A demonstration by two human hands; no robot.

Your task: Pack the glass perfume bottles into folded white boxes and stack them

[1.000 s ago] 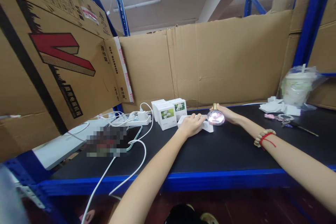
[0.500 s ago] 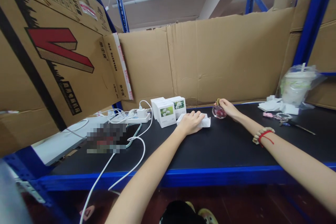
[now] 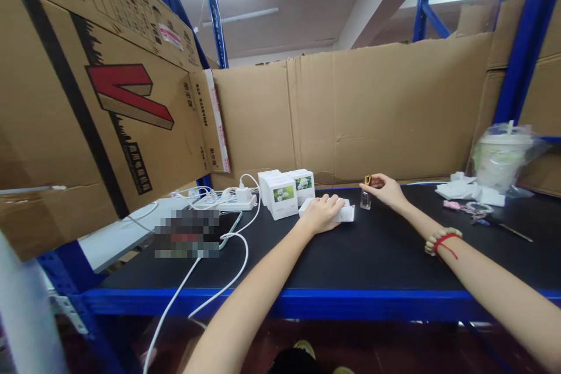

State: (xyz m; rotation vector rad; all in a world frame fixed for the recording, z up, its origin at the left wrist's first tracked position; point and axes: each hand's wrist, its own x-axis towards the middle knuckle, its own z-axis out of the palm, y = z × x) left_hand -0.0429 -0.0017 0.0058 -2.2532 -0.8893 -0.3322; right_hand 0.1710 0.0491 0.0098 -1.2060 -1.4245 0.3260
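My left hand is closed over a white box lying on the black tabletop. Just to its right, my right hand pinches the gold cap of a small clear glass bottle from the right side. The bottle is upright, seen narrow side on, at or just above the tabletop. Left of my left hand stand several white boxes with flower pictures, one in front and another behind it.
Far left are a power strip, white cables and a phone-like device, partly pixelated. At the right are white papers, keys and a bagged cup. Cardboard walls the back.
The bottle in my right hand has turned from its broad round face to its narrow side. My left hand stays on the white box. The whole view has shifted slightly.
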